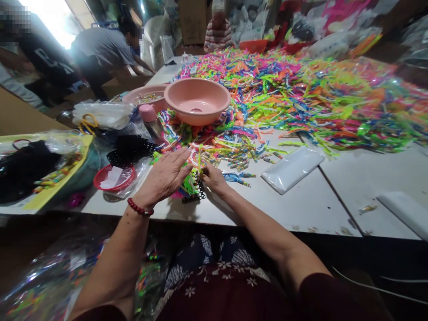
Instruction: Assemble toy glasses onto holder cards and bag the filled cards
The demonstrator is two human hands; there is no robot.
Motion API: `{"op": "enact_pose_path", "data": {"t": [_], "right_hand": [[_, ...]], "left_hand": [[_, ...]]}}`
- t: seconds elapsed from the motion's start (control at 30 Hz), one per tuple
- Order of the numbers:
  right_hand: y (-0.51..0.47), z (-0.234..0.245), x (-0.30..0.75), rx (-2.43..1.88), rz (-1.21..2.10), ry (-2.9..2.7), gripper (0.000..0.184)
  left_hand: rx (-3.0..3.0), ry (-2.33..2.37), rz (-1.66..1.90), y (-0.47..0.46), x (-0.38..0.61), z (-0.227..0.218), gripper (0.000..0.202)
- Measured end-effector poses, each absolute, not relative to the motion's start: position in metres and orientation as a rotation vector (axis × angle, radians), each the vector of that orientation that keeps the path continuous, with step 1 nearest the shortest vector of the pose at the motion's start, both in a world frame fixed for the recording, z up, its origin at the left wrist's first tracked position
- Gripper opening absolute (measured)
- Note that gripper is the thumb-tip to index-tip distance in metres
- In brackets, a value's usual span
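Observation:
My left hand [165, 174], with a red bead bracelet at the wrist, is stretched out flat over a bunch of bright green and multicoloured strands [190, 183]. Beside it, my right hand [214, 179] is closed in a pinch on a thin yellow strand [200, 159] that stands upright. A black perforated strip [201, 191] lies under the hands at the front of the table; part of it is hidden. Just beyond my fingers are many short strand bundles with wrapped ends [239, 160]. Several blue-stranded ones [238, 177] lie right of my right hand.
A large heap of coloured strands [284, 89] covers the table's far side. Around it are a pink basin [197, 100], a pink-capped bottle [150, 120], a red basket [115, 178], black mesh [130, 149] and a white plastic-wrapped pack [292, 169]. Other people are at the back.

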State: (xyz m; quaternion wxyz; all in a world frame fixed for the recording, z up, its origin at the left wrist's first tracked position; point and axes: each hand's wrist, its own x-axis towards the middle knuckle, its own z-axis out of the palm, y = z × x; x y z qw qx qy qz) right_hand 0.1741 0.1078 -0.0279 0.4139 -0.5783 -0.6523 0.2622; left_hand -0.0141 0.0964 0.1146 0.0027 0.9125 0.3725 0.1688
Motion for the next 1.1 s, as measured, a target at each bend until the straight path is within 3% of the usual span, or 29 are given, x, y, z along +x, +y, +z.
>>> {"op": "enact_pose_path", "data": {"t": [0.27, 0.5, 0.63, 0.73, 0.9, 1.1], "right_hand": [[0.116, -0.020, 0.176, -1.432, 0.474, -2.041, 0.009], [0.118, -0.019, 0.167, -1.446, 0.479, -2.051, 0.013], [0.108, -0.014, 0.209, -1.447, 0.414, -2.018, 0.027], [0.089, -0.009, 0.264, -1.675, 0.206, -2.011, 0.035], [0.060, -0.008, 0.323, -2.046, 0.163, -2.102, 0.021], [0.061, -0.007, 0.302, -1.975, 0.252, -1.963, 0.025]], "left_hand": [[2.887, 1.166, 0.466, 0.097, -0.014, 0.115, 0.057], [2.894, 1.150, 0.446, 0.101, -0.015, 0.111, 0.062], [2.894, 1.159, 0.460, 0.100, -0.015, 0.112, 0.063], [2.904, 1.159, 0.463, 0.100, -0.016, 0.112, 0.064], [2.900, 1.158, 0.456, 0.103, -0.017, 0.110, 0.065], [2.895, 1.161, 0.460, 0.101, -0.017, 0.112, 0.063]]}}
